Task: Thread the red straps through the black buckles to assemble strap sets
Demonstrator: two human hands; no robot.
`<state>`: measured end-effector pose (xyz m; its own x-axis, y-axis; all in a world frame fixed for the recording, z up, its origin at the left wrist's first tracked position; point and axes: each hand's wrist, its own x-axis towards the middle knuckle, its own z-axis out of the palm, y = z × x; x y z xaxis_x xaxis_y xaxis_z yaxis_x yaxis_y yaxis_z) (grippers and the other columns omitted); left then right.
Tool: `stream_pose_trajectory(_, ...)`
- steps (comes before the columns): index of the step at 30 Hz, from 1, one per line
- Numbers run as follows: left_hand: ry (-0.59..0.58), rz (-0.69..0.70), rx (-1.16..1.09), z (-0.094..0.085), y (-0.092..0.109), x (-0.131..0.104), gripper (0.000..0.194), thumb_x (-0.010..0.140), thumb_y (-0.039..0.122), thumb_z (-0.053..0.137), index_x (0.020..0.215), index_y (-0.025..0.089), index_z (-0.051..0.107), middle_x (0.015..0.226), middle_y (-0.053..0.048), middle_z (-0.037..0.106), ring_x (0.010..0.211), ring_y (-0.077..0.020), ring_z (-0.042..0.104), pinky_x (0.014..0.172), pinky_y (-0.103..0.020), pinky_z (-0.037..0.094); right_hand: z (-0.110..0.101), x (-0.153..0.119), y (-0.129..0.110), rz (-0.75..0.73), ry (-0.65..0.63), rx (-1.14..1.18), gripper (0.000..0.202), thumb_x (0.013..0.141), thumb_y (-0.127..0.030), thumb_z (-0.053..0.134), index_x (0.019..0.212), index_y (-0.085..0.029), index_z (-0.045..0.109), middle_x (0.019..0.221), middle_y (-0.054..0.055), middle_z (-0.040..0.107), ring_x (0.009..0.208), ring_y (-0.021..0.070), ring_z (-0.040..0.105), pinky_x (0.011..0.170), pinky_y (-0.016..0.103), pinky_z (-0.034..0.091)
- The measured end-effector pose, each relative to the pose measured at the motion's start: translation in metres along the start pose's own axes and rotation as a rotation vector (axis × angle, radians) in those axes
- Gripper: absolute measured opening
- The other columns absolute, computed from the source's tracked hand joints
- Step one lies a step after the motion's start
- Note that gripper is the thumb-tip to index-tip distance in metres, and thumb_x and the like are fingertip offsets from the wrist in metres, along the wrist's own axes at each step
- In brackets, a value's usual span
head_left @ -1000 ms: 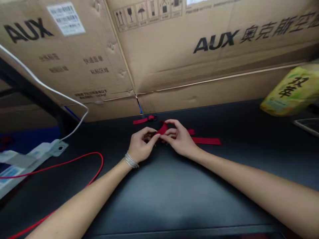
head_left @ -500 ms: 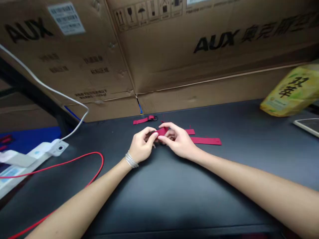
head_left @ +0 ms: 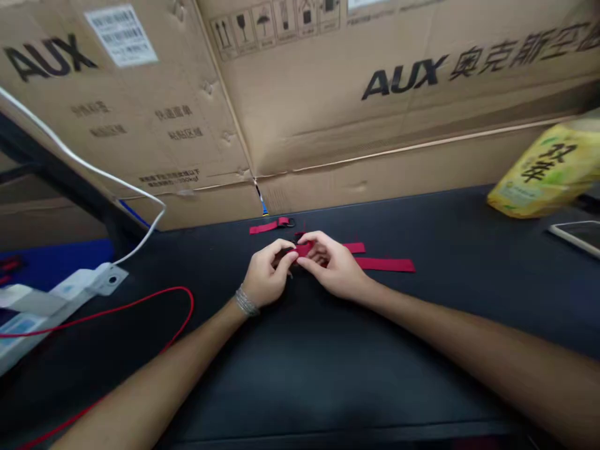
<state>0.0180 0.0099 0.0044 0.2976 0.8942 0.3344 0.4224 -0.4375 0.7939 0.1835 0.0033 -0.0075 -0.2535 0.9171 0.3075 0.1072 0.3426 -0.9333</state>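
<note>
Over the middle of the dark table, my left hand (head_left: 269, 272) and my right hand (head_left: 335, 264) pinch a piece of red webbing strap (head_left: 304, 249) between thumbs and fingertips. A small black part (head_left: 298, 237) shows just behind my fingers; its kind is hard to make out. Two flat red strips, a longer strap (head_left: 389, 265) and a shorter strap (head_left: 355, 247), stick out to the right from behind my right hand. Farther back lies a red strap with a black ring (head_left: 270, 227). My fingers hide part of the held strap.
Large cardboard boxes (head_left: 300, 125) stand along the back edge. At left are a white power strip (head_left: 70, 294), a white cable (head_left: 100, 165) and a red cable (head_left: 140, 303). A yellow pack (head_left: 539, 172) and a phone-like device (head_left: 579, 236) are at right.
The held red strap sits lower and flatter between my fingers, and more of the black part behind it shows. Both hands stay in nearly the same place.
</note>
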Motion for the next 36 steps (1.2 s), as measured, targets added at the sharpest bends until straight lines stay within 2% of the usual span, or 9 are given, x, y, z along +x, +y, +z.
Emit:
stream_pose_trajectory(4,0.034,-0.003,-0.044,0.0011,-0.0001,-0.0001,0.018,0.084,0.033,0.053,0.090,0.017,0.058,0.072,0.000,0.061,0.054,-0.0107,0.058,0.055,-0.021,0.046,0.0002,0.0008,0.0021,0.030,0.020,0.123,0.048,0.077,-0.024,0.062,0.121,-0.023,0.043,0.073,-0.002,0.058,0.068,0.0142,0.061,0.066,0.029,0.049)
stream_pose_trajectory(11,0.096,0.008,-0.039,0.0016,-0.0011,-0.0003,0.019,0.083,0.033,0.055,0.089,0.016,0.062,0.084,-0.004,0.065,0.066,-0.0139,0.060,0.062,-0.023,0.048,0.0002,0.0046,0.0049,0.146,0.053,0.309,0.066,0.070,-0.028,0.070,0.124,-0.022,0.033,0.070,-0.003,0.062,0.069,0.0165,0.065,0.066,0.031,0.051)
stream_pose_trajectory(17,0.072,0.021,0.046,-0.0001,-0.0007,-0.0002,0.019,0.084,0.034,0.053,0.087,0.017,0.060,0.078,-0.003,0.063,0.067,-0.0140,0.058,0.062,-0.022,0.045,-0.0009,0.0053,0.0033,0.131,0.030,0.321,0.057,0.069,-0.028,0.072,0.116,-0.023,0.041,0.064,-0.005,0.060,0.061,0.0150,0.063,0.057,0.027,0.051)
stream_pose_trajectory(23,0.050,0.005,0.046,0.0001,-0.0010,0.0008,0.020,0.085,0.035,0.051,0.083,0.016,0.059,0.074,-0.001,0.061,0.062,-0.0117,0.054,0.060,-0.021,0.042,-0.0015,-0.0004,-0.0003,0.078,-0.094,0.111,0.036,0.080,-0.032,0.060,0.113,-0.020,0.051,0.058,-0.004,0.059,0.044,0.0103,0.053,0.042,0.021,0.043)
stream_pose_trajectory(28,0.030,-0.002,0.053,-0.0004,-0.0014,0.0007,0.023,0.086,0.037,0.050,0.085,0.016,0.060,0.071,0.000,0.060,0.058,-0.0107,0.051,0.056,-0.021,0.041,-0.0012,-0.0043,-0.0023,-0.002,-0.110,-0.003,0.033,0.083,-0.026,0.057,0.114,-0.021,0.050,0.058,-0.004,0.060,0.049,0.0111,0.057,0.047,0.020,0.043)
stream_pose_trajectory(36,-0.056,0.010,0.074,-0.0015,-0.0038,0.0009,0.023,0.086,0.035,0.049,0.087,0.015,0.060,0.072,-0.001,0.059,0.060,-0.0110,0.050,0.058,-0.022,0.040,-0.0051,-0.0032,-0.0015,-0.013,-0.183,-0.087,0.028,0.084,-0.022,0.053,0.111,-0.021,0.047,0.057,-0.005,0.058,0.051,0.0107,0.056,0.051,0.020,0.042)
